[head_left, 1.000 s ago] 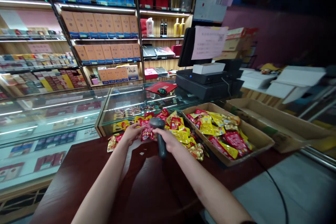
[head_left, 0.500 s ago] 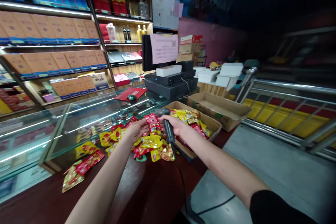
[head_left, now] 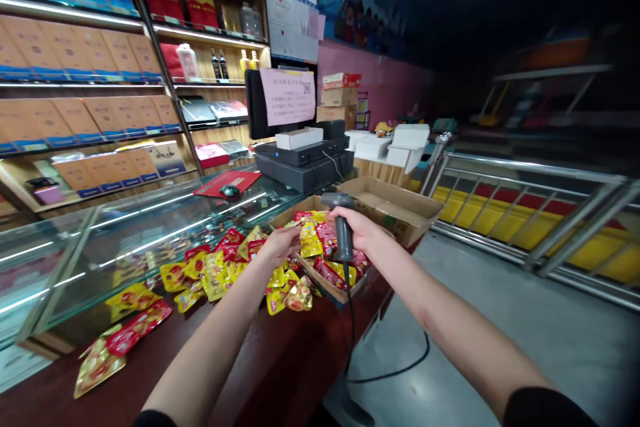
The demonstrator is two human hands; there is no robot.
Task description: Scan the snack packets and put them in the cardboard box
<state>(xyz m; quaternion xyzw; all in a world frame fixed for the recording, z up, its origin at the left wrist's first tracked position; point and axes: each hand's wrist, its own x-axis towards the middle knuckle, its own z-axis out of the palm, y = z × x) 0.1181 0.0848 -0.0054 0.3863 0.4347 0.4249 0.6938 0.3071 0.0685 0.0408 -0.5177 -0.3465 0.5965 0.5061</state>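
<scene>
**A:** Status of right hand (head_left: 359, 227)?

**B:** Clenched. A corded barcode scanner (head_left: 344, 247) is grasped by the handle, head up, and is held above a cardboard tray (head_left: 325, 288).

**A:** And left hand (head_left: 280, 245)?

**B:** Fingers are extended over the packets, near the tray's left edge. Whether a packet is pinched cannot be told from this view.

**A:** Location of the packets?

**B:** Red and yellow snack packets (head_left: 215, 273) are heaped on a dark wooden counter (head_left: 260, 360), beside a glass display case (head_left: 150, 233). More are held in the tray.

**A:** Anything else nearby?

**B:** An open cardboard carton (head_left: 395, 203) is placed just behind the tray. The scanner cable (head_left: 350, 327) is hung over the counter edge. A POS terminal (head_left: 300, 157) is set beyond the tray.
</scene>
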